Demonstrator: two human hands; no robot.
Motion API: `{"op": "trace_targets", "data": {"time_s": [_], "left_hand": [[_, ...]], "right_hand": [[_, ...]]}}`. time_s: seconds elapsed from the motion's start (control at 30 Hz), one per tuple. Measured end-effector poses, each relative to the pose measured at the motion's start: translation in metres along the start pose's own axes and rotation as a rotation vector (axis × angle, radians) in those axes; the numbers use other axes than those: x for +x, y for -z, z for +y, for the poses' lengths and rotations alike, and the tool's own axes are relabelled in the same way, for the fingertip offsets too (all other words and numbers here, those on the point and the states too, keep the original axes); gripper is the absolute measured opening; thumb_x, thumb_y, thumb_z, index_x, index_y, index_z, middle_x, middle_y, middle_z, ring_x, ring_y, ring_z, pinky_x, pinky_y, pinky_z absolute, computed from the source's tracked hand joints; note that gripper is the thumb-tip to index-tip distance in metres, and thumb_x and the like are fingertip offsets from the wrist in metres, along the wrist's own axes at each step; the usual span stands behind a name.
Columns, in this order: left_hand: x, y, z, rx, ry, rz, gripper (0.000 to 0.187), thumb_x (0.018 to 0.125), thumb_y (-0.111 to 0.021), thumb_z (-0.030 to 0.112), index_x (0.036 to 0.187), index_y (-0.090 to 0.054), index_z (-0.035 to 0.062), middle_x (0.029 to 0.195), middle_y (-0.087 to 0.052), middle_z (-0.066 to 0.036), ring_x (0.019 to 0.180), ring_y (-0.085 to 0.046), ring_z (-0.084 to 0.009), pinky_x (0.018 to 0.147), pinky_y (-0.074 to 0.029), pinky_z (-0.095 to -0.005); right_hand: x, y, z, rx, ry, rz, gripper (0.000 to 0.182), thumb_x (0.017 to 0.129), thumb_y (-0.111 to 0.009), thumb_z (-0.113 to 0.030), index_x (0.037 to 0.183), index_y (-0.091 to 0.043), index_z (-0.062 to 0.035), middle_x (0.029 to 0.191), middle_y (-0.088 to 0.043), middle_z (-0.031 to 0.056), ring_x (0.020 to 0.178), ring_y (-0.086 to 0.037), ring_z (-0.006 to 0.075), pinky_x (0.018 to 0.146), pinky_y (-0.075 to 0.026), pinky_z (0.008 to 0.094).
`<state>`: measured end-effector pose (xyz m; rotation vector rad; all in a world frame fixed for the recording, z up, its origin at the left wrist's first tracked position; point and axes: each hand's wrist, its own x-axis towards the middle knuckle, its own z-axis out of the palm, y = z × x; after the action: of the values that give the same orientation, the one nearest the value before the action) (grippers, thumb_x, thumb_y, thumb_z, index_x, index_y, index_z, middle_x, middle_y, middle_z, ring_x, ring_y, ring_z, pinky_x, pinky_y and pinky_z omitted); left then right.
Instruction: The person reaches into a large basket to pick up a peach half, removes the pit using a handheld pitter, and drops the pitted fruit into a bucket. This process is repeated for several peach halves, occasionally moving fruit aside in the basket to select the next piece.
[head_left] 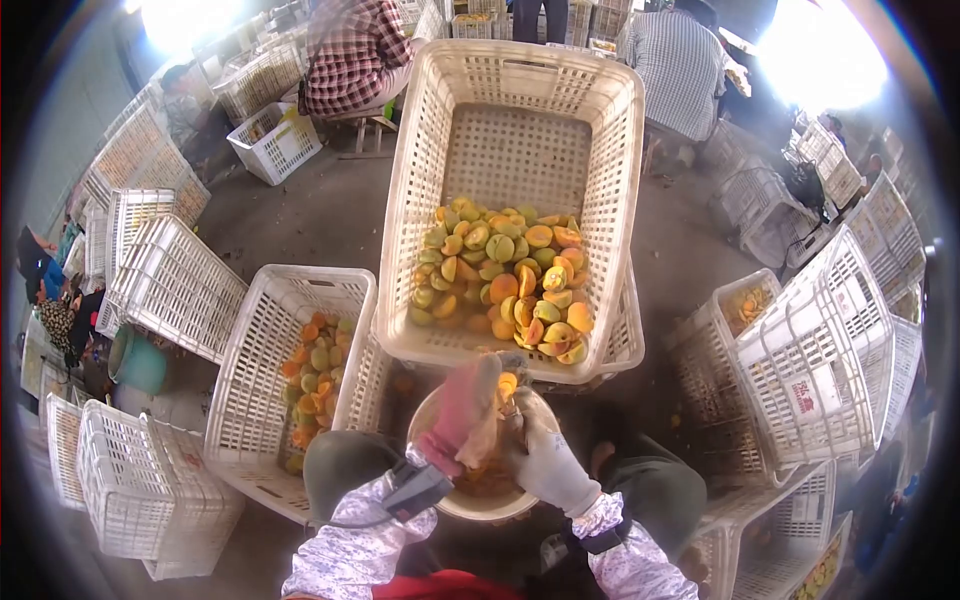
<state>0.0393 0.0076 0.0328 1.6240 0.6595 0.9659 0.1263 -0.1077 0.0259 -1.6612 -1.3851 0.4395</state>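
Note:
My left hand (461,416), in a pink-stained glove, is closed around an orange-yellow peach half (508,385) above a round pale bucket (487,512). My right hand (556,468), in a whitish knitted glove, is closed close beside the fruit. A small dark, thin tool (517,412) shows at its fingers; its exact kind is hard to make out. Wet orange scraps lie low in the bucket, partly hidden by my hands. Just beyond stands a large white crate (402,215) with many cut peaches (500,265) piled at its near end.
Another white crate (240,400) with peach pieces stands to the left, near my knee. Stacked crates (808,375) rise on the right, others (150,490) at lower left. A teal bucket (138,362) stands farther left. People in checked shirts (352,60) sit ahead.

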Motion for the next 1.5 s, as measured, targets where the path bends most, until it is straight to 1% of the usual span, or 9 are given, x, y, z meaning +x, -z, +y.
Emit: {"op": "trace_targets", "data": {"time_s": [0.1, 0.23, 0.43, 0.6, 0.83, 0.9, 1.0, 1.33, 1.5], "left_hand": [[-0.003, 0.011, -0.022, -0.052, 0.281, -0.066, 0.047, 0.099, -0.041, 0.042, 0.089, -0.060, 0.0000, 0.080, -0.062, -0.007, 0.068, -0.056, -0.0123, 0.061, -0.047, -0.0277], [0.002, 0.029, 0.011, -1.037, 0.852, -0.230, 0.029, 0.100, -0.042, 0.027, 0.099, -0.057, 0.0020, 0.084, -0.063, -0.007, 0.073, -0.062, -0.0161, 0.068, -0.053, -0.0275], [-0.017, 0.036, -0.060, -0.830, 0.890, -0.047, 0.032, 0.097, -0.043, 0.033, 0.099, -0.057, 0.0045, 0.082, -0.061, -0.006, 0.070, -0.059, -0.0128, 0.062, -0.051, -0.0253], [0.000, 0.052, -0.048, -0.843, 0.513, 0.180, 0.037, 0.098, -0.044, 0.040, 0.090, -0.060, 0.0074, 0.069, -0.057, 0.000, 0.059, -0.054, -0.0105, 0.051, -0.045, -0.0238], [0.018, 0.190, -0.013, -0.010, 0.332, 0.382, 0.029, 0.095, -0.054, 0.028, 0.106, -0.064, 0.0028, 0.087, -0.066, -0.007, 0.075, -0.062, -0.0161, 0.065, -0.050, -0.0299], [0.019, 0.216, -0.008, 1.004, 0.187, 0.130, 0.032, 0.091, -0.056, 0.030, 0.108, -0.064, 0.0045, 0.102, -0.066, -0.011, 0.094, -0.062, -0.0255, 0.084, -0.049, -0.0385], [0.034, 0.171, 0.035, 1.254, 0.015, 0.008, 0.037, 0.089, -0.056, 0.034, 0.112, -0.063, 0.0057, 0.111, -0.063, -0.014, 0.106, -0.058, -0.0316, 0.095, -0.042, -0.0413], [0.144, 0.034, -0.093, 1.287, 0.532, -0.386, 0.031, 0.086, -0.054, 0.028, 0.102, -0.062, 0.0036, 0.105, -0.062, -0.018, 0.101, -0.061, -0.0325, 0.083, -0.050, -0.0417], [0.142, 0.039, -0.083, 1.287, 0.259, -0.307, 0.025, 0.083, -0.061, 0.019, 0.102, -0.065, 0.0019, 0.095, -0.067, -0.014, 0.095, -0.065, -0.0290, 0.080, -0.052, -0.0371]], "right_hand": [[0.002, 0.007, -0.017, 0.045, -0.281, -0.252, 0.040, 0.080, -0.059, -0.006, 0.117, -0.049, 0.0060, 0.111, -0.057, 0.0250, 0.106, -0.054, 0.0395, 0.093, -0.043, 0.0415], [0.012, 0.021, -0.031, 0.185, -0.375, -0.466, 0.024, 0.081, -0.058, -0.011, 0.100, -0.054, 0.0038, 0.076, -0.063, 0.0141, 0.065, -0.062, 0.0272, 0.062, -0.050, 0.0358], [0.012, 0.023, -0.018, 0.770, -0.806, -0.680, 0.019, 0.088, -0.057, -0.017, 0.088, -0.053, 0.0018, 0.065, -0.057, 0.0053, 0.050, -0.053, 0.0119, 0.045, -0.043, 0.0248], [-0.014, 0.007, -0.002, 0.048, -0.142, -0.384, 0.022, 0.090, -0.056, -0.023, 0.091, -0.050, -0.0016, 0.068, -0.062, 0.0188, 0.058, -0.062, 0.0339, 0.052, -0.047, 0.0452], [-0.031, 0.002, 0.006, -0.607, -0.217, -0.498, 0.023, 0.088, -0.054, -0.026, 0.094, -0.048, -0.0042, 0.062, -0.063, 0.0137, 0.058, -0.064, 0.0329, 0.055, -0.049, 0.0460], [-0.031, 0.005, -0.006, -0.668, -0.201, -0.504, 0.022, 0.088, -0.055, -0.026, 0.093, -0.049, -0.0053, 0.060, -0.063, 0.0108, 0.056, -0.064, 0.0299, 0.051, -0.049, 0.0425], [-0.030, 0.010, -0.012, -0.616, -0.021, -0.287, 0.016, 0.086, -0.055, -0.025, 0.084, -0.052, -0.0091, 0.054, -0.060, 0.0044, 0.049, -0.063, 0.0231, 0.042, -0.045, 0.0391], [-0.020, 0.039, -0.023, -0.577, -0.148, -0.175, 0.017, 0.088, -0.058, -0.026, 0.083, -0.050, -0.0111, 0.053, -0.055, 0.0072, 0.040, -0.055, 0.0251, 0.037, -0.042, 0.0352], [-0.015, 0.051, -0.023, -0.524, -0.244, -0.152, 0.026, 0.083, -0.064, -0.023, 0.101, -0.055, -0.0073, 0.065, -0.061, 0.0093, 0.048, -0.058, 0.0268, 0.044, -0.046, 0.0364]]}}
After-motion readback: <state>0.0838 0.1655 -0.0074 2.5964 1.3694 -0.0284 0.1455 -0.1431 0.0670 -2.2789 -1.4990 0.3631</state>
